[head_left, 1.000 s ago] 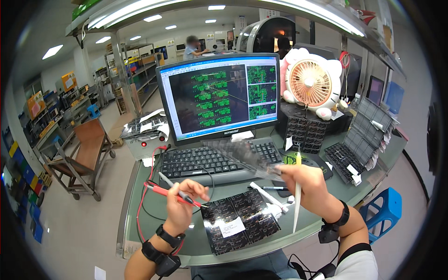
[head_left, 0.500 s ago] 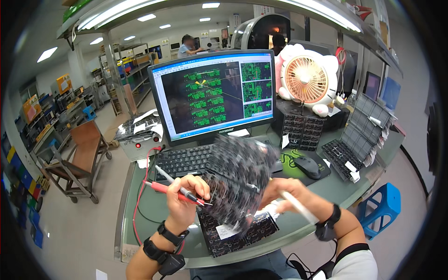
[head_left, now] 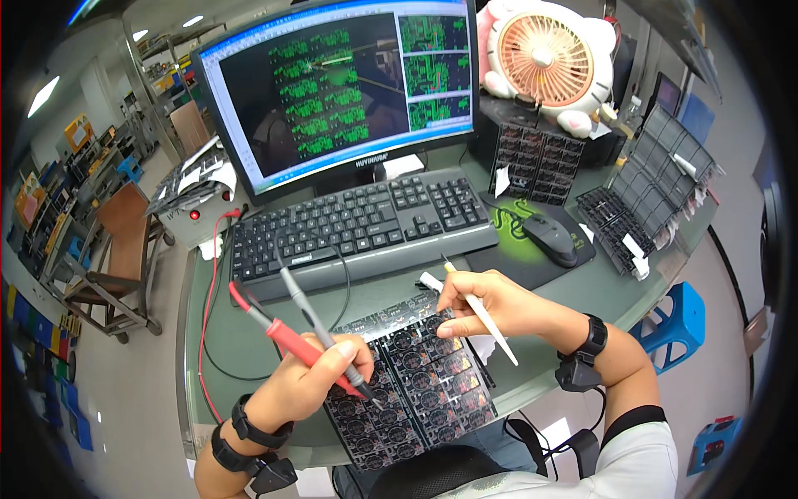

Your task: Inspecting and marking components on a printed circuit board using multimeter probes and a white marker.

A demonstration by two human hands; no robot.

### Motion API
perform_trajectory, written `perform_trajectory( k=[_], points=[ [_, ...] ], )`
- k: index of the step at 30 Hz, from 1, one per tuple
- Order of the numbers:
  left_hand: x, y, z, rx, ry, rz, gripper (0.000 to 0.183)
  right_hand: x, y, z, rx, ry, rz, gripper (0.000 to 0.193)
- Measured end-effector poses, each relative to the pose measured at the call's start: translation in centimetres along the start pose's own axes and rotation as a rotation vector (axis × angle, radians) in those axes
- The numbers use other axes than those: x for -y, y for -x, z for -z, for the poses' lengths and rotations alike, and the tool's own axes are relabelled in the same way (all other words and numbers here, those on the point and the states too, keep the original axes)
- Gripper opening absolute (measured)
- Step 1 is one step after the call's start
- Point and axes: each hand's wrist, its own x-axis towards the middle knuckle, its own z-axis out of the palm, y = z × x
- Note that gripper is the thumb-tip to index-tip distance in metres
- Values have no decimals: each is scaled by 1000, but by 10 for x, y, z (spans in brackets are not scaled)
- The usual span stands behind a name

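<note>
A black panel of many small circuit boards (head_left: pixel 428 407) lies at the front edge of the bench, its surface facing up. Over its left side, my left hand (head_left: pixel 324 374) is closed around a red test probe (head_left: pixel 293 341) and a grey-and-black test probe (head_left: pixel 306 301); their tips point down toward the boards. My right hand (head_left: pixel 503 303) is at the panel's far right edge, thumb and fingertips close to or touching it. A slim white pen-like tool (head_left: pixel 492 328) is held between the fingers of that hand. Under the panel's right edge, white paper (head_left: pixel 490 349) shows.
Beyond the panel are a black keyboard (head_left: pixel 366 224), a monitor (head_left: pixel 332 91) with green board layouts, and a mouse (head_left: pixel 550 239) on its mat. A fan (head_left: pixel 549 58) and upright board panels (head_left: pixel 536 162) stand behind. A red cable (head_left: pixel 205 333) runs down the left. A blue stool (head_left: pixel 677 320) stands right.
The circuit board panel, blurred and raised between my hands before, now lies flat on the bench. Both hands have come down with it, and my view has tilted lower and closer.
</note>
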Motion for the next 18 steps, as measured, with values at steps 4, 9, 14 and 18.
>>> perform_trajectory(
  k=[4, 9, 14, 18],
  points=[
    [-11, -19, -2, 131, -42, 115, 43, -10, 5, -7, -94, 261, 111, 32],
    [-6, -19, 2, 114, 111, 217, 46, -14, 4, -8, -91, 325, 53, 33],
    [-13, -19, 7, 59, 128, 233, 64, -11, 3, -9, -192, 360, 244, 32],
    [-24, -15, 7, 38, 108, 250, 60, -9, 3, -13, -205, 331, 295, 28]
  ],
)
